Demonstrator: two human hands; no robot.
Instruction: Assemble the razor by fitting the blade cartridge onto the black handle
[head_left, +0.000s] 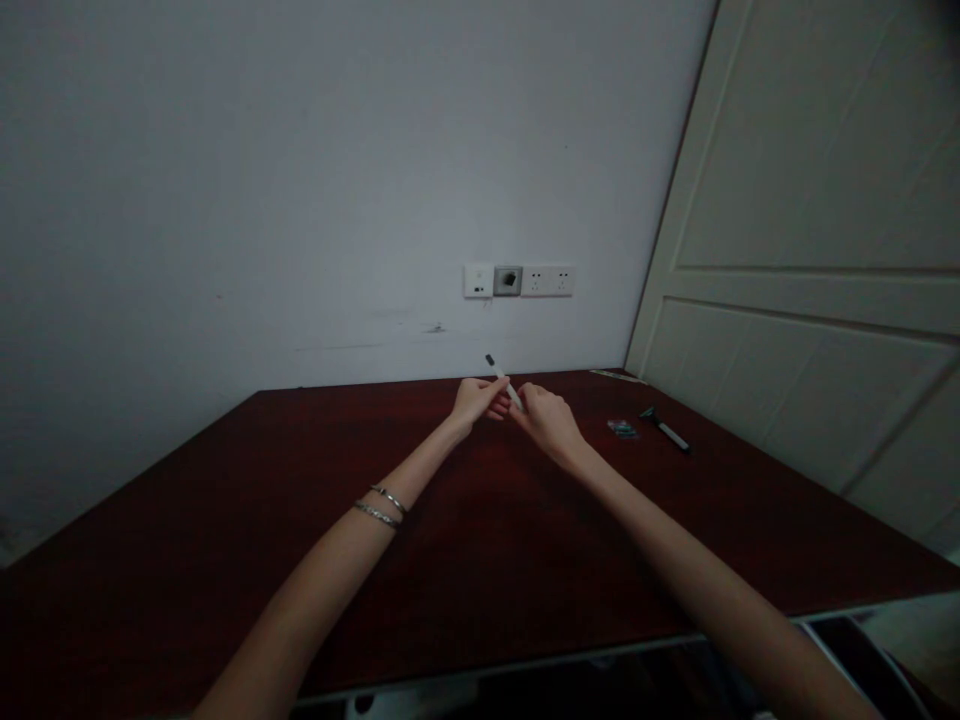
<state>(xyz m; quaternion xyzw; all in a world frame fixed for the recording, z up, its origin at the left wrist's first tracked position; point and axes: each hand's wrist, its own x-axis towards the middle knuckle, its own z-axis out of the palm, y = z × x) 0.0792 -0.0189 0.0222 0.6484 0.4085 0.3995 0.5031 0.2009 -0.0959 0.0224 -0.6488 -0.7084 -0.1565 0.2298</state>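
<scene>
Two silvery bracelets (378, 515) ring the left forearm (330, 580), above the dark red tabletop (465, 570). Beyond, the left hand (474, 399) has its fingers pinched on a slanting white stick (514, 397), dark tip upward; the right hand's (549, 422) fingers clasp its lower end. Rightward lie a small packet (622, 429) and a razor (671, 435); sockets (548, 281) line the wall (315, 200) behind.

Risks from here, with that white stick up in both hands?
1. The thin white stick is held by fingers of the left hand and right hand; it might slip onto the table.
2. The razor-like tool lies beside the small packet; a careless rightward reach could knock either.
</scene>
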